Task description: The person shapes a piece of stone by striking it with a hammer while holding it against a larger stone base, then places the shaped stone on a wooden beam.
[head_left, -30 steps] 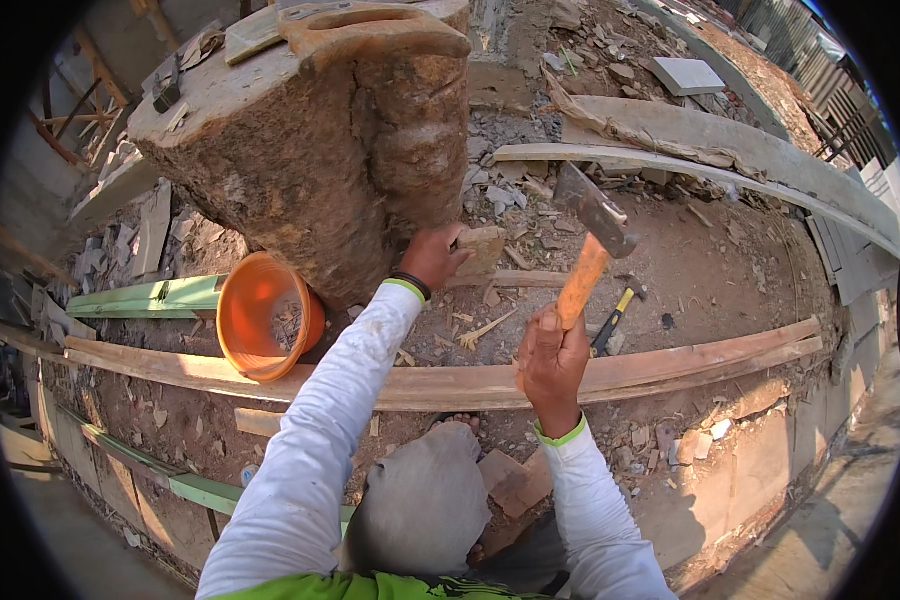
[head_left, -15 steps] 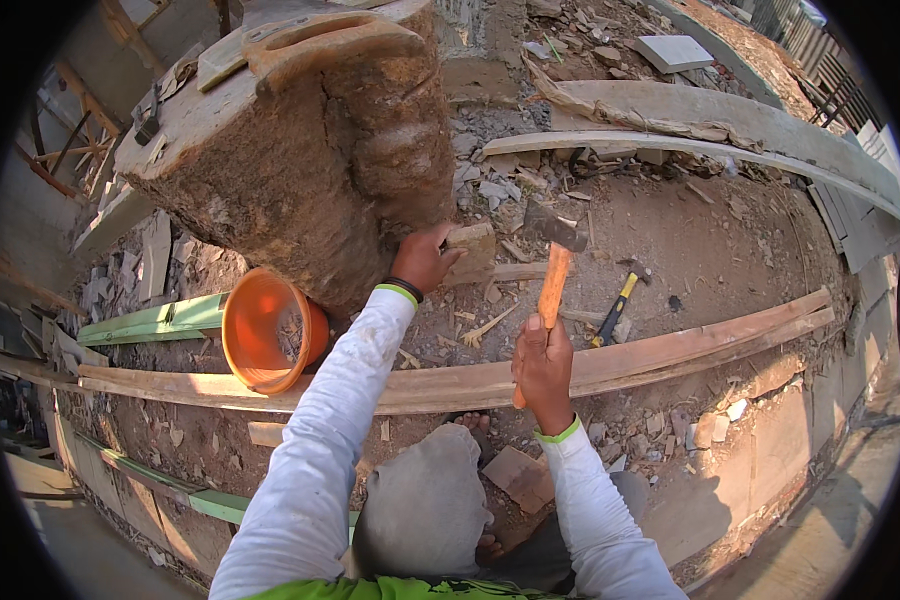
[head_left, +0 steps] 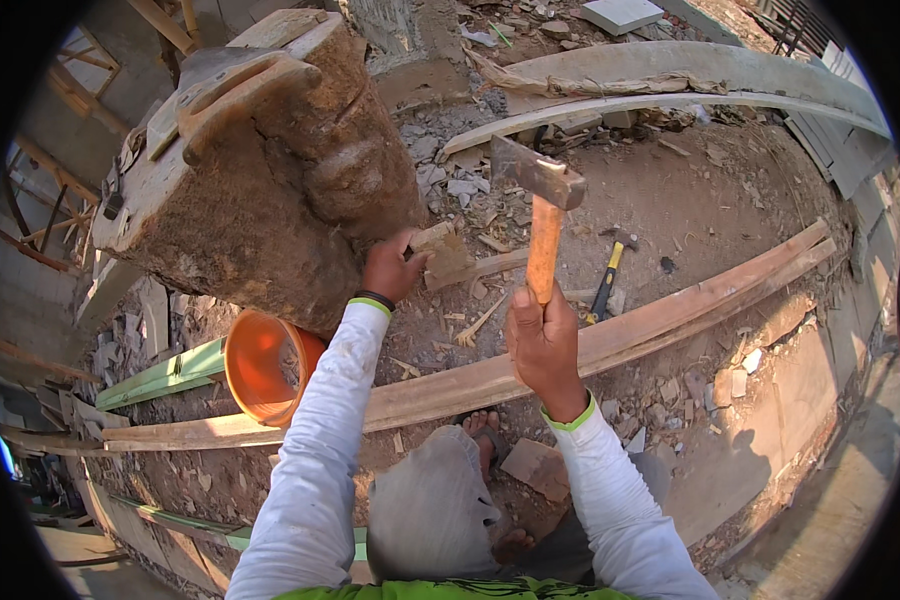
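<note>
My right hand (head_left: 547, 340) is wrapped round the orange wooden handle of a hammer (head_left: 543, 235), its dark metal head raised above the ground. With its fingers closed on the near end, my left hand (head_left: 392, 268) grips a short, rough wooden block (head_left: 442, 256). That block sits against the foot of a large brown tree stump (head_left: 270, 185); the fingers are partly hidden behind it. On top of the stump lies a wooden handle-like piece with a long slot (head_left: 245, 95).
An orange bucket (head_left: 270, 372) stands left of my left forearm. Long wooden planks (head_left: 450, 392) cross the ground before my knees. A second hammer (head_left: 607, 280), yellow and black, lies beyond them at right. Stone chips and wood scraps litter the soil.
The hammer has risen, and its head is now higher and larger in view. My left hand stays on the block by the stump; the whole view has shifted somewhat.
</note>
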